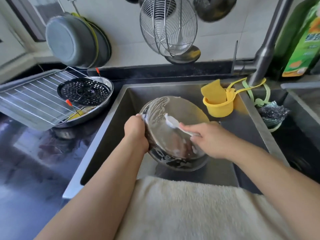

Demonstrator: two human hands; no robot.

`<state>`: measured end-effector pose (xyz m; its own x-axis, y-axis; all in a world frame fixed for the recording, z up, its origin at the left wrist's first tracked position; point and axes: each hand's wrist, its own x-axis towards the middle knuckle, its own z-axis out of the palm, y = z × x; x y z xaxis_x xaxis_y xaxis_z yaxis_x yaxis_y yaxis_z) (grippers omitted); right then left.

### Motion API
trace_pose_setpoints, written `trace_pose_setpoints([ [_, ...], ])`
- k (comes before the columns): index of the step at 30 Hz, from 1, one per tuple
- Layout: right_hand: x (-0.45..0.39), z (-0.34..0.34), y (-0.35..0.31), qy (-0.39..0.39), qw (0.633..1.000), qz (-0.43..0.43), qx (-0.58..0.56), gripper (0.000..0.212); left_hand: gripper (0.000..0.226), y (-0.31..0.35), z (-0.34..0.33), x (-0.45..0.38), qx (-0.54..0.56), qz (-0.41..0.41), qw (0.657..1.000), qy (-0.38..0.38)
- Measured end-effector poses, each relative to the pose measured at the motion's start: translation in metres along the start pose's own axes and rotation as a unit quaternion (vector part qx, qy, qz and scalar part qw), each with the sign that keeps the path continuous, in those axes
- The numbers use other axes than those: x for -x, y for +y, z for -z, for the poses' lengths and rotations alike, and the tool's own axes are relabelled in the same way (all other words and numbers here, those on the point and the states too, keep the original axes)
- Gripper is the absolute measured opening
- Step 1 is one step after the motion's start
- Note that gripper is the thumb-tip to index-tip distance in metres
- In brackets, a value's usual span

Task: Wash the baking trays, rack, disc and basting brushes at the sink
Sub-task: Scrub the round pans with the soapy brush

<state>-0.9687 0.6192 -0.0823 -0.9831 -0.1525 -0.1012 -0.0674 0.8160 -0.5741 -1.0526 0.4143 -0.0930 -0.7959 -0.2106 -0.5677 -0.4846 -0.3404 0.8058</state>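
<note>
Scrubbing a soapy round tray over the sink.

The left hand grips the left rim of a round metal tray, fingers curled round its edge, holding it tilted inside the sink. The right hand pinches the handle of a white brush, whose head presses on the sudsy tray (foam streaks its upper part). On the dark counter to the left, a wire rack lies on a flat rectangular tray, beside a round pan holding a black perforated disc and two orange-tipped basting brushes. A yellow sponge holder hangs at the sink's far right corner, near the tap. A pale towel drapes the sink's near edge.
</note>
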Motion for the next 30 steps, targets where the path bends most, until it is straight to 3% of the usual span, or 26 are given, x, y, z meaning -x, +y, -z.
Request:
trace_pose_setpoints([
  [2, 0.002, 0.002, 0.004, 0.009, 1.0, 0.02, 0.016, 0.053, 0.026, 0.002, 0.002, 0.0, 0.012, -0.016, 1.0, 0.007],
  [5, 0.018, -0.007, -0.01, -0.068, 0.995, 0.069, -0.024, 0.061, 0.024, 0.009, 0.004, 0.007, 0.038, -0.036, 0.998, 0.019],
  [9, 0.014, 0.005, -0.006, 0.003, 1.0, 0.012, 0.008, 0.054, 0.029, 0.011, 0.011, 0.016, 0.071, 0.007, 0.997, 0.041],
  [13, 0.013, -0.002, -0.008, -0.026, 0.998, 0.049, 0.018, 0.058, 0.027, 0.014, 0.006, 0.006, 0.109, -0.002, 0.993, 0.044],
  [17, 0.011, 0.014, 0.002, 0.021, 1.0, -0.01, 0.01, 0.053, 0.034, 0.016, 0.002, -0.002, 0.091, -0.019, 0.994, 0.061],
  [21, 0.024, 0.004, -0.012, -0.044, 0.998, 0.037, -0.007, 0.052, 0.029, 0.014, 0.005, 0.005, 0.116, -0.008, 0.993, 0.036],
  [24, 0.016, 0.014, 0.001, 0.012, 1.0, -0.007, 0.022, 0.053, 0.027, 0.016, 0.006, 0.003, 0.117, -0.01, 0.992, 0.034],
  [28, 0.027, 0.013, -0.003, -0.051, 0.998, 0.023, -0.01, 0.052, 0.022, 0.018, 0.007, 0.002, 0.103, -0.021, 0.994, 0.039],
  [30, 0.025, 0.017, 0.002, -0.032, 0.999, 0.002, 0.01, 0.052, 0.019, 0.018, 0.006, 0.004, 0.101, -0.019, 0.994, 0.04],
])
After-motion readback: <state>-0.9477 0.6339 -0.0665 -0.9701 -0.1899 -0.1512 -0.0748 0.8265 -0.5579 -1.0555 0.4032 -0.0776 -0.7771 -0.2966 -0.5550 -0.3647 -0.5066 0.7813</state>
